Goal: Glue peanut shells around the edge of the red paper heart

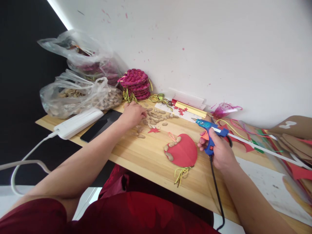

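My right hand (219, 146) is wrapped round a blue glue gun (211, 126) with an orange trigger; its nozzle points left over the table. Among loose peanuts (157, 116) at the middle left rests my left hand (133, 114), fingers curled; whatever lies between them is hidden. A round red disc (184, 151) lies between the hands, with several peanuts along its left edge, an orange loop at the top and a yellow-green tassel (181, 174) at the bottom. Left of the disc is a red paper star (154, 130).
Behind my left hand stands a stack of purple discs (136, 84). Plastic bags (80, 94), a white power strip (79, 123) and a black phone (99, 126) are at the left. Small red stars (181, 110) lie near the wall. Red and brown sheets (296, 146) fill the right.
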{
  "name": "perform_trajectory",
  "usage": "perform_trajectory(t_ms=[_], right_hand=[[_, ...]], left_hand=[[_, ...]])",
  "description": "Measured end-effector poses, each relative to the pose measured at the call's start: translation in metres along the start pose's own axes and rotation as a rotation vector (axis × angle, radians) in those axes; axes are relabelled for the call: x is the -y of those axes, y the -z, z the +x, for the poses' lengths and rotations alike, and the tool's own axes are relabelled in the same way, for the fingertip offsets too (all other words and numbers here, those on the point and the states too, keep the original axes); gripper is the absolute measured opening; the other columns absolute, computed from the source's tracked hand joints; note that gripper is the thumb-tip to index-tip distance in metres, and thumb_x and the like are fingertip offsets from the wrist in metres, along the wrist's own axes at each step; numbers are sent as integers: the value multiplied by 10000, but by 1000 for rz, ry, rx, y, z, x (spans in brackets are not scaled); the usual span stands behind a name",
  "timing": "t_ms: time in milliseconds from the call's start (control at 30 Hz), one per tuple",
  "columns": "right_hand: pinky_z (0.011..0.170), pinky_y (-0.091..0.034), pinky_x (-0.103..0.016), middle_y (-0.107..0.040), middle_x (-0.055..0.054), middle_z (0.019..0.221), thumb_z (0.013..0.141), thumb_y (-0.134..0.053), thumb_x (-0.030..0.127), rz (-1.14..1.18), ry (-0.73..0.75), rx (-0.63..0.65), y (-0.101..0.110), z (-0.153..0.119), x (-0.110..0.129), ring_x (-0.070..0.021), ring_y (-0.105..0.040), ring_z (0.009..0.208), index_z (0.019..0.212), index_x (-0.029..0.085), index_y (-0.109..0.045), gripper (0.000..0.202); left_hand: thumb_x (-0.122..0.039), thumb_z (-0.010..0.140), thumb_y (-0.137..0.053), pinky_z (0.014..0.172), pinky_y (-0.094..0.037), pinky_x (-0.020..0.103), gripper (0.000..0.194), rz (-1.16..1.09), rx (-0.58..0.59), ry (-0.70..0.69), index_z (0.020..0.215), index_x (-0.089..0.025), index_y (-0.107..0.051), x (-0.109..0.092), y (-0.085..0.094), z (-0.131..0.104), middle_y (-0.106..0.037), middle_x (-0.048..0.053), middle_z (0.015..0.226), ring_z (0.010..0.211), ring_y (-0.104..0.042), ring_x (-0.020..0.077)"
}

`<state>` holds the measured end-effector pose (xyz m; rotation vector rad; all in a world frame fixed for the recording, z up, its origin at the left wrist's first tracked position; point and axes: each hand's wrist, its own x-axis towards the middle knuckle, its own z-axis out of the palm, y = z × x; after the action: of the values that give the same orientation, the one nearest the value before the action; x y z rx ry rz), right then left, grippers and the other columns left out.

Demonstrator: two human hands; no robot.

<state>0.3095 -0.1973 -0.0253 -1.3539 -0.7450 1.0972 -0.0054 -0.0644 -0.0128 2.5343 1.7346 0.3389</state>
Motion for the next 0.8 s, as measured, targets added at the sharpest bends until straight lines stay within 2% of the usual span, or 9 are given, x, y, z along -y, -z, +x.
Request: perform_trajectory(t_ms=[200, 333, 500, 600, 800], right_hand=[[426, -502, -212, -634, -12, 575, 608, -884, 686, 0, 0, 10, 2, 0, 0, -168, -663, 544, 775, 182, -711, 559], [425, -498, -212, -630, -11, 581, 621, -877, 688, -5, 2, 9, 2, 0, 0, -173, -673, 557, 772, 182, -707, 555], [431, -500, -213, -635, -10, 588, 639, -864, 694, -10, 9, 21, 3, 1, -1, -165, -663, 548, 782, 185, -711, 550], [439, -502, -214, -637, -8, 592, 656, -856, 689, -13, 11, 30, 4, 1, -2, -154, -648, 532, 789, 187, -710, 540], [436, -498, -217, -629, -8, 587, 662, -855, 684, -14, 11, 27, 3, 0, -1, -159, -652, 541, 782, 188, -708, 531]], left_hand=[[-206, 902, -569, 962, -361, 472, 243, -6, 30, 42, 947, -241, -805, -2, 5, 0, -785, 75, 1132, 1137, -562, 316], [-281, 907, -627, 980, -362, 475, 193, -9, 65, 17, 968, -244, -807, -3, 7, 1, -789, 70, 1128, 1154, -562, 328], [-290, 901, -657, 997, -359, 469, 178, 6, 95, 11, 1005, -258, -797, -6, 11, -2, -784, 64, 1146, 1189, -564, 329], [-290, 885, -668, 985, -371, 458, 164, -23, 72, 10, 990, -241, -784, -8, 14, -7, -786, 72, 1123, 1181, -579, 327], [-245, 828, -685, 977, -364, 442, 82, -109, 128, -79, 827, -242, -767, -4, 14, -15, -798, 34, 967, 1108, -598, 300]])
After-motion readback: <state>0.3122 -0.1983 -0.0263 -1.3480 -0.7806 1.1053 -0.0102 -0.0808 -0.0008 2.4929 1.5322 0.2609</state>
